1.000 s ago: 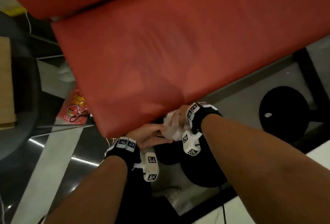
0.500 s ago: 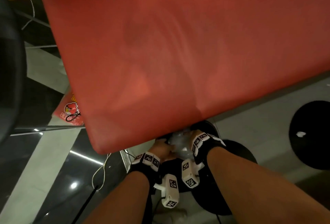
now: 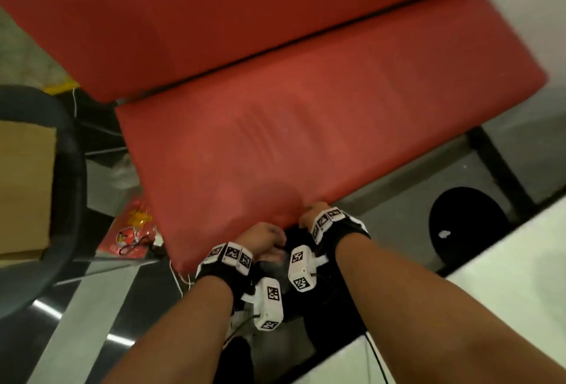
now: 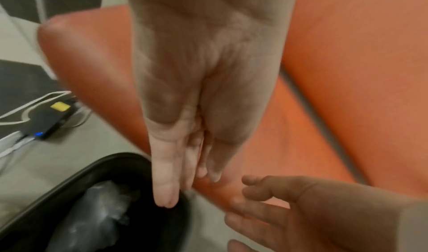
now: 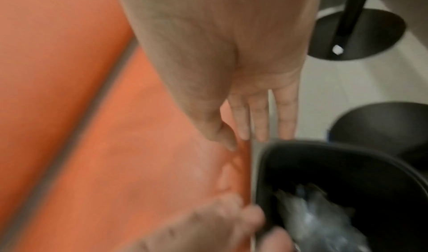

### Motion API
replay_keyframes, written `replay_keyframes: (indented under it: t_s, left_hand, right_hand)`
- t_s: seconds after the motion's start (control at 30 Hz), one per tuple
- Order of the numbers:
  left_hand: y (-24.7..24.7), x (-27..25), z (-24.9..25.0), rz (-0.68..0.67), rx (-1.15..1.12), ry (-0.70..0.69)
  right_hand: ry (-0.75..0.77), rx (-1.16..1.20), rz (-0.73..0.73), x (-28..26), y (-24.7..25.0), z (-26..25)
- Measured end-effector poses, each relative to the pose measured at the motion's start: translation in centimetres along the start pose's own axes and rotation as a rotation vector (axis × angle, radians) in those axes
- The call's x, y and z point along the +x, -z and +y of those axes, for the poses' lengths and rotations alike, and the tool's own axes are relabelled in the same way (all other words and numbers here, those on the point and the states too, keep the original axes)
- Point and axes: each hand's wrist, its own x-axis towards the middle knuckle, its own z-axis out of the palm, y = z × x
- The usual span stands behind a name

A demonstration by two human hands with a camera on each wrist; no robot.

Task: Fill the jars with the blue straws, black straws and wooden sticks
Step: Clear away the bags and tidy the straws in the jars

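head view: i see both forearms reaching down past the front edge of a red seat cushion (image 3: 306, 138). my left hand (image 3: 260, 235) and right hand (image 3: 309, 215) sit close together over a dark bin (image 3: 324, 288) on the floor. no jars, blue straws, black straws or wooden sticks show anywhere here, so the task's things lie somewhere out of frame and i cannot tell which way. a grey-white desk (image 3: 505, 276) edge shows at the lower right.

left wrist view: my left hand (image 4: 197, 91) hangs with straight fingers (image 4: 165, 186) pressed together, holding nothing, tips just above the black bin (image 4: 76, 179). crumpled clear plastic (image 4: 97, 217) lies inside it. my right hand (image 4: 289, 210) is close by, fingers loosely spread.

right wrist view: my right hand (image 5: 231, 63) points down, its fingers (image 5: 259, 122) straight, slightly apart and empty, just above the rim of the bin (image 5: 347, 164), which holds the plastic (image 5: 319, 219). i judge the next move means turning back toward the desk.
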Motion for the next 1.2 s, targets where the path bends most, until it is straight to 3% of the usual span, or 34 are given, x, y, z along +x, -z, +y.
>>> replay_keyframes:
  t_s: [0.2, 0.4, 0.57, 0.73, 0.9, 1.0, 1.1, 1.2]
  left_hand:
    - [-6.7, -12.2, 13.1, -0.059, 0.162, -0.286]
    - [-20.1, -24.8, 19.9, -0.168, 0.419, -0.528]
    - [-31.1, -31.5, 18.5, -0.315, 0.68, -0.656]
    - [-39.9, -34.8, 15.6, -0.436, 0.837, -0.807]
    - [-46.1, -35.5, 12.6, -0.514, 0.909, -0.842]
    - [-48.4, -34.1, 10.3, -0.497, 0.991, -0.834]
    - [-50.4, -32.3, 7.9, -0.422, 1.062, -0.863]
    - [-52.8, -30.5, 6.5, -0.397, 1.041, -0.928]
  right_hand:
    - [0.185, 0.23, 0.362, -14.1, 7.7, -1.5]
    - [0.308, 0.434, 0.738, -29.8, 14.9, 6.7]
    - [0.301, 0.643, 0.989, -39.0, 17.2, 16.6]
    - [0.279, 0.856, 1.196, -44.6, 17.7, 24.9]
    - [0.122, 0.996, 1.379, -46.5, 16.4, 32.2]
    - [-0.058, 1.102, 1.471, -46.6, 15.2, 36.2]
    - [-0.218, 1.214, 1.484, -46.5, 14.6, 40.0]
    - [-0.251, 1.209, 1.398, -45.9, 15.2, 43.6]
